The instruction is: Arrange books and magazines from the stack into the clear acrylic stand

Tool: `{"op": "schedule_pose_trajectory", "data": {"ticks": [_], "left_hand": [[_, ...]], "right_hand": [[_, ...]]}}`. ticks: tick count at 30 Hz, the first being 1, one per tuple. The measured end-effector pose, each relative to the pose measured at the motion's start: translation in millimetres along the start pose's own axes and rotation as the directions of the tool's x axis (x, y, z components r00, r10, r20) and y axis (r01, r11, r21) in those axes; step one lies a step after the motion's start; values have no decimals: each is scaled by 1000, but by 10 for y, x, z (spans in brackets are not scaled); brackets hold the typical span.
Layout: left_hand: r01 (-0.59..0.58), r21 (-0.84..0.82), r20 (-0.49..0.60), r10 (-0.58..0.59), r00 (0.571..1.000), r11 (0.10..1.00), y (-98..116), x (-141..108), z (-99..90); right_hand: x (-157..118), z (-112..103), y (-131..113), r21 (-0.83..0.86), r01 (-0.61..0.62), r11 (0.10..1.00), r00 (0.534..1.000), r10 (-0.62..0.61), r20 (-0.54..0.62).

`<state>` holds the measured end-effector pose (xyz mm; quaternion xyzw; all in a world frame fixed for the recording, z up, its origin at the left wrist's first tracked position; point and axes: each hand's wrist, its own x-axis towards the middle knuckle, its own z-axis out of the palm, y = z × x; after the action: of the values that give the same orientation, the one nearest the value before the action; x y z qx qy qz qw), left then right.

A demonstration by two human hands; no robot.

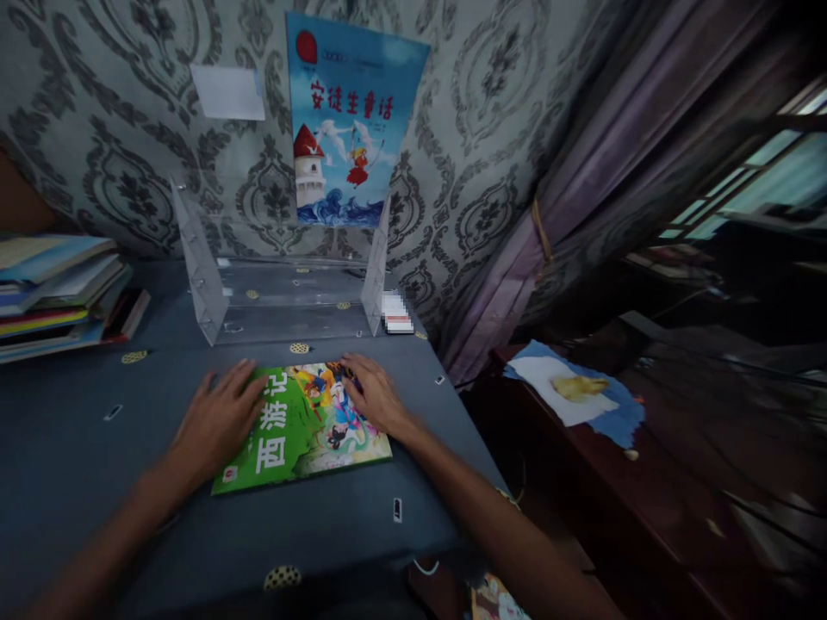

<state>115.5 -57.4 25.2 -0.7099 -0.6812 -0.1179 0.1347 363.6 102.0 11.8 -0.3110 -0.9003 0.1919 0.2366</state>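
Note:
A green picture book [303, 430] with white Chinese characters and colourful figures lies flat on the table, turned sideways. My left hand [220, 413] rests along its left edge, fingers stretched out toward the far corner. On the opposite side my right hand [375, 396] touches the far right part of the cover, its fingers extended. Beyond the book stands a clear plastic rack [284, 323] with notched side panels. A blue book [349, 129] showing a castle and a red-dressed figure is upright above the rack's right side, against the patterned wall.
A stack of books [58, 297] sits at the left of the grey-blue table [77, 465]. A small white box [397, 314] is right of the rack. On the right, a dark red surface [620, 491] bears a blue and white cloth [549, 387]. A purple curtain [517, 275] hangs behind.

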Motion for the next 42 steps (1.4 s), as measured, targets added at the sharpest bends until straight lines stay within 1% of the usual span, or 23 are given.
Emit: {"op": "schedule_pose_trajectory", "data": {"ticks": [2, 3, 4, 6, 8, 10, 13, 15, 18, 20, 21, 22, 24, 26, 27, 30, 31, 33, 34, 36, 39, 42], "left_hand": [[-155, -23, -16, 155, 988, 988, 86, -187, -21], [-250, -50, -14, 250, 968, 967, 125, -287, -15], [-317, -71, 0, 318, 948, 946, 155, -381, 2], [-373, -71, 1, 374, 928, 925, 173, -524, 48], [-356, -52, 16, 357, 934, 933, 118, -589, 87], [-323, -56, 56, 326, 944, 945, 1, -590, 99], [-276, -90, 95, 284, 954, 957, -206, -534, 81], [-243, -128, 70, 253, 965, 961, -309, -475, 78], [-201, -243, -5, 206, 978, 949, -379, -343, 106], [-179, -315, -33, 178, 983, 932, -378, -231, 129], [-162, -334, -35, 159, 987, 928, -366, -174, 137], [-139, -343, -27, 138, 990, 929, -347, -118, 142], [-83, -336, -2, 87, 996, 938, -287, -23, 150], [-34, -310, 10, 39, 999, 950, -205, 41, 169], [-22, -292, 4, 24, 1000, 956, -161, 60, 186], [-15, -223, -48, 5, 999, 975, -48, 68, 257], [-17, -203, -64, 4, 998, 979, -26, 61, 280], [-25, -179, -81, 10, 997, 983, -4, 42, 312], [-29, -175, -80, 15, 997, 984, -1, 33, 320], [-31, -173, -70, 19, 997, 984, -2, 25, 320], [-17, -168, -57, 7, 998, 986, 10, 27, 290], [-4, -149, -32, -1, 1000, 989, 46, 39, 216]], "right_hand": [[-3, 4, -8, -13, -3, 1000, 1000, 3, -4], [-3, 2, -17, -20, -6, 1000, 1000, 6, -3], [-6, -5, -30, -28, -13, 1000, 1000, 13, -1], [-25, -38, -73, -51, -36, 998, 999, 36, 2], [-81, -96, -133, -86, -63, 994, 998, 63, 8], [-198, -162, -203, -141, -81, 987, 997, 83, 9], [-499, -221, -325, -260, -101, 960, 995, 101, -14], [-751, -212, -417, -312, -108, 944, 994, 95, -56], [-1076, -180, -558, -306, -48, 951, 993, 13, -115], [-1167, -201, -630, -272, -3, 962, 994, -28, -107], [-1159, -231, -657, -255, 11, 967, 995, -35, -91], [-1114, -268, -677, -242, 17, 970, 997, -35, -70], [-919, -339, -710, -232, 28, 972, 999, -35, -26], [-621, -349, -751, -213, 58, 975, 998, -57, 11], [-453, -316, -777, -177, 106, 979, 994, -98, 50], [26, -81, -846, -95, 258, 961, 960, -245, 134], [153, 16, -852, -93, 282, 955, 951, -265, 156], [334, 180, -816, -100, 290, 952, 945, -268, 189], [386, 230, -773, -99, 291, 952, 942, -267, 206], [425, 260, -645, -89, 258, 962, 949, -235, 209], [390, 196, -418, -54, 167, 985, 971, -154, 184], [350, 154, -246, 10, 107, 994, 977, -107, 187]]}}
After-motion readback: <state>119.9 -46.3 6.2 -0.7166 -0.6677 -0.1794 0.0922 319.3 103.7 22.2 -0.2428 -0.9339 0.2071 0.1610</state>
